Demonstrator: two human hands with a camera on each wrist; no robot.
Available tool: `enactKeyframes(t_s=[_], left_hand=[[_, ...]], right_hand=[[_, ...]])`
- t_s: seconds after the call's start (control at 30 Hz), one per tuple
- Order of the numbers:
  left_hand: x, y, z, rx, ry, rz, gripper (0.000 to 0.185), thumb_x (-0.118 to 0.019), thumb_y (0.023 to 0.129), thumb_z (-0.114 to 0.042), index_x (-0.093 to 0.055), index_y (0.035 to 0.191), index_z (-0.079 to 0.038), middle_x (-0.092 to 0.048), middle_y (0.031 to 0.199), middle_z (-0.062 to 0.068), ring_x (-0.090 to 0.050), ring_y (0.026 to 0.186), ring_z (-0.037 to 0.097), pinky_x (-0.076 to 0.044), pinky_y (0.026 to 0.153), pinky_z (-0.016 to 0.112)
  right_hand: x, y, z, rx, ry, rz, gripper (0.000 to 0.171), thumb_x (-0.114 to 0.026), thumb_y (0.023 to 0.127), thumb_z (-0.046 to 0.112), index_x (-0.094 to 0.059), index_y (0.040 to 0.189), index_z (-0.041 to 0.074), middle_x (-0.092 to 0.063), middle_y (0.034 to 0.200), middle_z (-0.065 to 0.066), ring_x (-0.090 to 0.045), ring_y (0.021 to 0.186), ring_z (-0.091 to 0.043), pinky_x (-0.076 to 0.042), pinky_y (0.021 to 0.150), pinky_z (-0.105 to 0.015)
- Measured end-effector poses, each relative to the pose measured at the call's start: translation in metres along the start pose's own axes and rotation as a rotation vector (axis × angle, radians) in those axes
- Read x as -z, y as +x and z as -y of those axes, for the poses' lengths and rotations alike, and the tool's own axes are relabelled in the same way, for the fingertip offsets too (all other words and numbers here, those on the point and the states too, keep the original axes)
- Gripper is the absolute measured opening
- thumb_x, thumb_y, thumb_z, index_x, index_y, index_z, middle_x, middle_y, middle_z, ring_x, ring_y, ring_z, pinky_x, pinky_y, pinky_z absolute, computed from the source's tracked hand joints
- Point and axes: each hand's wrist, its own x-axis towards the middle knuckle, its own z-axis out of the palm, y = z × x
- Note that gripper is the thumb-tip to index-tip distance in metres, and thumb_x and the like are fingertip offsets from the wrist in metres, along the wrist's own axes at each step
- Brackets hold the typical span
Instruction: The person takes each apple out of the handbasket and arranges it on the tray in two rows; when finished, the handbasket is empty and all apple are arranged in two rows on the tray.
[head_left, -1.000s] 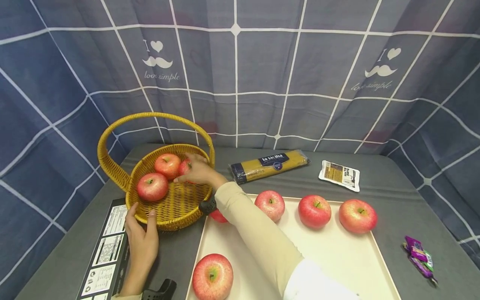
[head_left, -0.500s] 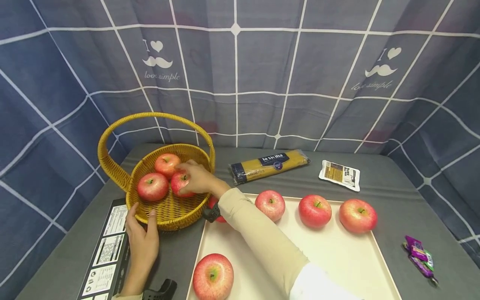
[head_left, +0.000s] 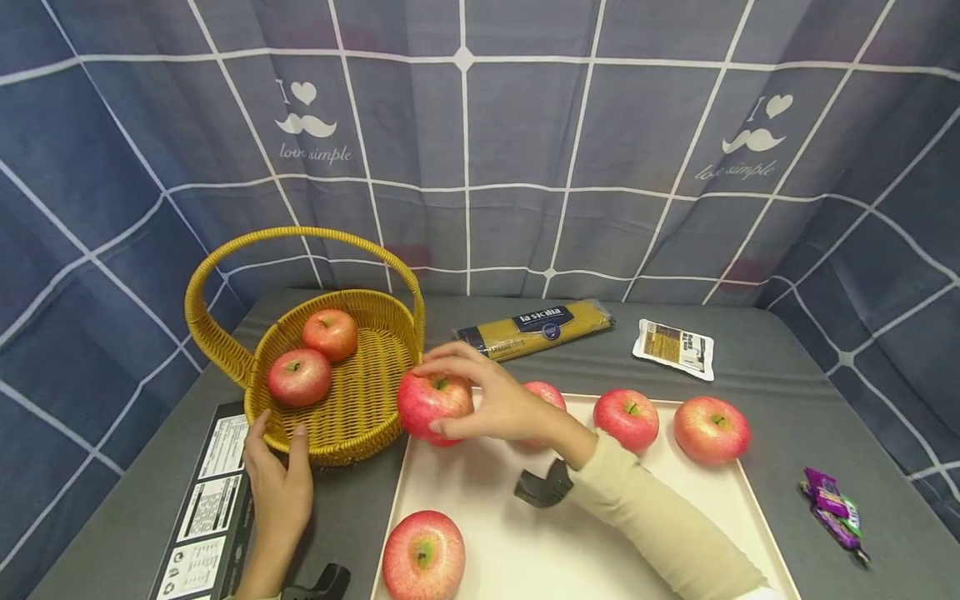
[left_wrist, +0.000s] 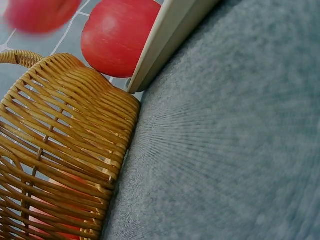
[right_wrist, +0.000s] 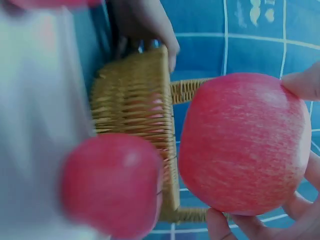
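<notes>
My right hand [head_left: 450, 396] grips a red apple [head_left: 423, 404] [right_wrist: 245, 145] in the air, between the wicker basket [head_left: 352, 417] and the far-left corner of the cream tray [head_left: 600, 533]. Its thumb is under the apple and its fingers lie over the top. My left hand [head_left: 279, 467] holds the basket's near rim, with fingers [right_wrist: 150, 25] curled over the edge. Two apples [head_left: 330, 333] [head_left: 298, 377] lie inside the basket. Another apple [left_wrist: 117, 37] sits in the tray corner, hidden behind the held one in the head view.
More apples sit on the tray: one near-left [head_left: 422, 554], one half hidden by my hand [head_left: 551, 392], two on the right [head_left: 628, 419] [head_left: 711, 429]. A spaghetti packet [head_left: 534, 327] and a sachet [head_left: 672, 348] lie behind, purple sweets [head_left: 832, 500] right, a black box [head_left: 206, 500] left.
My right hand has lifted the third apple out of the basket and carried it right to the tray corner. The left hand has stayed on the basket rim.
</notes>
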Motion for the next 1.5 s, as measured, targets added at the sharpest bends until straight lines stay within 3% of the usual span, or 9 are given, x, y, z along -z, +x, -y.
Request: enactKeyframes(t_s=[0.13,0.27,0.4,0.5,0.6,0.73,0.97,1.3,1.5], left_hand=[[0.002,0.001,0.001,0.002,0.002,0.012,0.054,-0.043,0.093,-0.03,-0.022,0.14,-0.013,-0.021,0.141,0.025,-0.017,0.134,0.043,-0.016,0.102,0.061],[0.003,0.001,0.001,-0.019,-0.001,0.007,0.053,-0.043,0.093,-0.029,-0.022,0.14,-0.011,-0.021,0.141,0.026,-0.016,0.134,0.043,-0.015,0.103,0.06],[0.003,0.002,0.001,-0.041,-0.008,-0.003,0.053,-0.043,0.093,-0.027,-0.024,0.139,-0.009,-0.022,0.14,0.027,-0.017,0.133,0.043,-0.015,0.104,0.059],[0.003,0.002,0.001,-0.047,-0.012,-0.014,0.052,-0.044,0.093,-0.026,-0.025,0.138,-0.008,-0.024,0.139,0.027,-0.019,0.132,0.043,-0.015,0.104,0.059],[0.002,0.002,0.001,-0.049,-0.016,-0.015,0.052,-0.044,0.093,-0.025,-0.025,0.138,-0.008,-0.024,0.138,0.027,-0.019,0.132,0.043,-0.016,0.104,0.058],[0.001,0.002,0.002,-0.041,-0.009,-0.005,0.052,-0.043,0.093,-0.026,-0.024,0.139,-0.01,-0.023,0.139,0.026,-0.019,0.132,0.043,-0.016,0.103,0.059],[0.0,0.0,0.002,-0.031,-0.009,0.003,0.052,-0.043,0.093,-0.027,-0.023,0.139,-0.011,-0.022,0.139,0.027,-0.019,0.132,0.045,-0.017,0.102,0.06],[-0.001,0.0,0.002,-0.051,-0.017,-0.009,0.052,-0.043,0.093,-0.025,-0.025,0.139,-0.008,-0.024,0.138,0.028,-0.02,0.131,0.045,-0.016,0.103,0.06],[0.0,0.0,0.001,-0.041,-0.017,-0.013,0.051,-0.043,0.093,-0.025,-0.025,0.138,-0.009,-0.024,0.138,0.027,-0.02,0.132,0.044,-0.016,0.104,0.059]], right_hand=[[0.006,-0.055,-0.005,-0.036,-0.062,0.037,0.055,-0.074,0.07,0.025,-0.054,0.121,0.033,-0.041,0.13,0.007,-0.041,0.119,-0.011,-0.042,0.092,-0.035],[0.004,-0.099,-0.012,-0.013,-0.136,0.063,0.059,-0.075,0.067,0.021,-0.053,0.121,0.032,-0.041,0.129,0.005,-0.039,0.119,-0.012,-0.039,0.095,-0.035],[-0.002,-0.133,-0.017,0.036,-0.14,0.101,0.064,-0.076,0.064,0.016,-0.052,0.122,0.03,-0.04,0.127,0.005,-0.039,0.118,-0.009,-0.039,0.096,-0.026],[-0.007,-0.148,-0.018,0.079,-0.123,0.141,0.06,-0.075,0.07,0.021,-0.049,0.124,0.028,-0.039,0.126,0.004,-0.039,0.116,-0.007,-0.039,0.094,-0.023],[-0.009,-0.156,-0.017,0.114,-0.124,0.18,0.055,-0.071,0.076,0.031,-0.047,0.126,0.027,-0.036,0.126,0.003,-0.037,0.116,-0.008,-0.041,0.092,-0.023],[-0.009,-0.161,-0.012,0.079,-0.131,0.234,0.054,-0.068,0.078,0.039,-0.044,0.126,0.031,-0.032,0.127,0.004,-0.037,0.116,-0.007,-0.041,0.091,-0.023],[-0.007,-0.166,-0.005,-0.061,-0.144,0.273,0.056,-0.066,0.076,0.048,-0.042,0.126,0.038,-0.032,0.124,0.014,-0.042,0.111,-0.002,-0.041,0.088,-0.021],[-0.006,-0.172,-0.005,-0.08,-0.227,0.25,0.062,-0.066,0.074,0.053,-0.04,0.128,0.038,-0.031,0.125,0.015,-0.039,0.113,-0.001,-0.043,0.088,-0.022],[-0.007,-0.174,-0.007,-0.018,-0.247,0.282,0.063,-0.062,0.078,0.05,-0.036,0.133,0.034,-0.033,0.129,0.013,-0.041,0.114,-0.002,-0.044,0.089,-0.023]])
